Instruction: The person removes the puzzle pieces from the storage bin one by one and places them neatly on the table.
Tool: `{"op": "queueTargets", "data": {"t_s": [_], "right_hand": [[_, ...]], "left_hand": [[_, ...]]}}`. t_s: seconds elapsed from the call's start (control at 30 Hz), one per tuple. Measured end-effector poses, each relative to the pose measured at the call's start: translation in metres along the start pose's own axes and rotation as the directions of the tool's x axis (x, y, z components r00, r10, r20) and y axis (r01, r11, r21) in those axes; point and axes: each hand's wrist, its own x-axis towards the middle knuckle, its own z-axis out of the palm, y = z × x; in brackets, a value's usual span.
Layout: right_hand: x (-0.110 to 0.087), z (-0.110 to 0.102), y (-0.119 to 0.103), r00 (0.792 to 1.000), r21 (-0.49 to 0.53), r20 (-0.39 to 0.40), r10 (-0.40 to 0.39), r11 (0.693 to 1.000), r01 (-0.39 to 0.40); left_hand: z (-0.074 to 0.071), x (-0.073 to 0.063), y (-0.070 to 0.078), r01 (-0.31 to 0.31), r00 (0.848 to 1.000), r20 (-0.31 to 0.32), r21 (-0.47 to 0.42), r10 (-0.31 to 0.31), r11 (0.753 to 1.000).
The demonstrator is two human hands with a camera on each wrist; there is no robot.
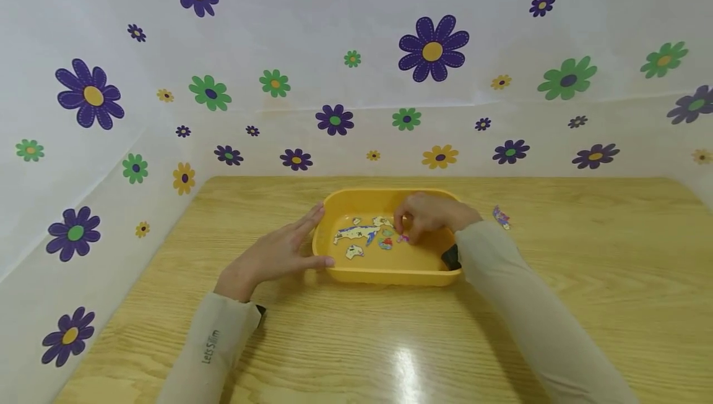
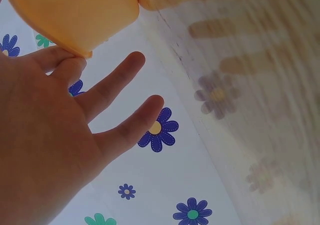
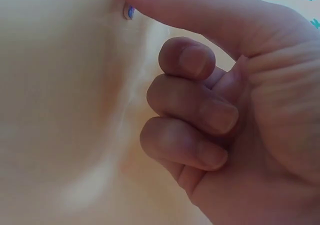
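Observation:
A yellow plastic tray (image 1: 390, 277) stands on the wooden table, with several flat printed cutouts lying inside. My left hand (image 1: 278, 252) rests on the tray's left end, fingers along the side rim and thumb on the front corner. The left wrist view shows its other fingers stretched out past the tray (image 2: 75, 15). Inside the tray on the right, my right hand (image 1: 426, 212) pinches a small pink cutout (image 1: 403, 239) at its fingertips. The other three fingers curl into the palm in the right wrist view, where the pinch itself is cut off.
A long cream-and-blue cutout (image 1: 356, 234) lies left in the tray, with a red-and-teal cutout (image 1: 385, 243) nearer the right hand. Outside, a purple-and-pink cutout (image 1: 501, 217) lies on the table (image 1: 601, 268) to the right. Flower-printed sheeting (image 1: 356, 88) stands behind.

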Motion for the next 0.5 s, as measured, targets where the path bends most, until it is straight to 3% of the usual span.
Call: {"op": "queueTargets", "data": {"t_s": [0.5], "right_hand": [[0.0028, 0.0001, -0.0067, 1.0, -0.1, 0.002, -0.021, 0.995, 0.021]], "left_hand": [[-0.0015, -0.001, -0.0004, -0.009, 1.0, 0.0, -0.006, 0.009, 1.0]]}}
